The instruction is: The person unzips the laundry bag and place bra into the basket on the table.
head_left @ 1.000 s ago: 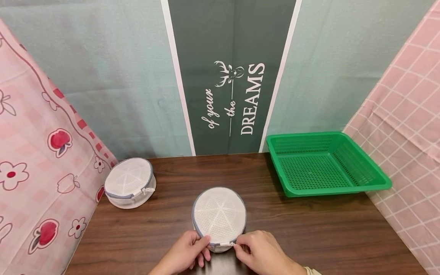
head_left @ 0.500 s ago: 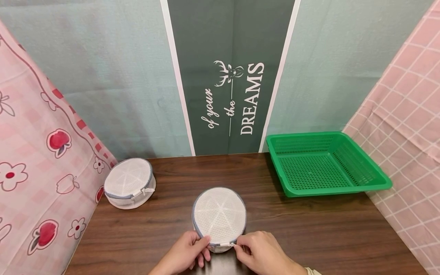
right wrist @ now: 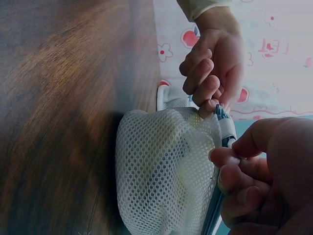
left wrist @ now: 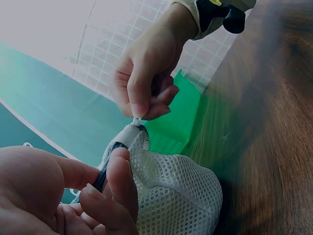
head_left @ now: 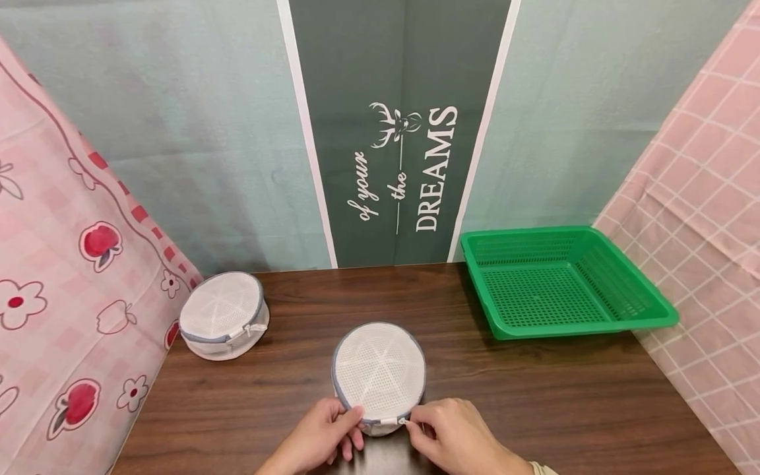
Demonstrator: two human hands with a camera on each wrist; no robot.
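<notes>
A round white mesh laundry bag (head_left: 380, 369) with a blue-grey zipper edge stands on the table in front of me. My left hand (head_left: 326, 432) pinches its rim between thumb and fingers at the front left. At the front right, the thumb and forefinger of my right hand (head_left: 454, 435) pinch the small zipper pull (head_left: 403, 421), right beside the white zipper tab (head_left: 388, 421). The left wrist view shows the bag's mesh side (left wrist: 178, 191) sagging below the rim. In the right wrist view, something pale shows faintly through the mesh (right wrist: 161, 161).
A second round white mesh bag (head_left: 222, 313) sits at the back left by the pink printed cloth (head_left: 77, 316). A green plastic basket (head_left: 493, 316) stands at the back right, near the pink checked cloth (head_left: 712, 264). Green-grey cloth (head_left: 237, 165) hangs behind the wooden table (head_left: 285, 376).
Almost nothing differs. Both hands keep their hold on the mesh bag's rim and zipper pull, the right hand having shifted very slightly to the right.
</notes>
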